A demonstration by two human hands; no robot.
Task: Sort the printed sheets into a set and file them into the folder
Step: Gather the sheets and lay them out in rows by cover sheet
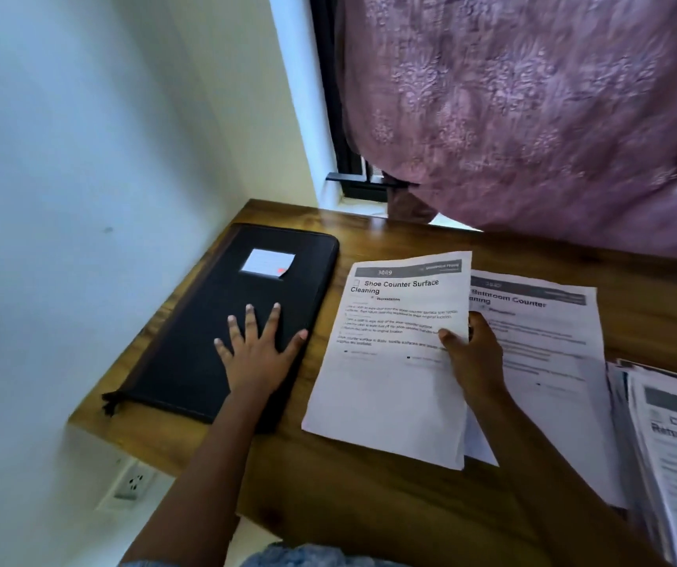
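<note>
The wooden bench (369, 505) carries it all. The black zip folder (205, 321) lies shut on the left, its long side running away from me; my left grip (257, 354) rests flat on it, holding nothing. Beside it my right grip (475, 354) pinches the Shoe Counter sheet (390, 386) by its right edge, heading far from me. With such a thin pinch it might bend or slip.

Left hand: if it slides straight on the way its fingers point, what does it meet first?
Probably the white label on the black folder: the left hand lies flat on the cover, fingers aimed at it.
</note>
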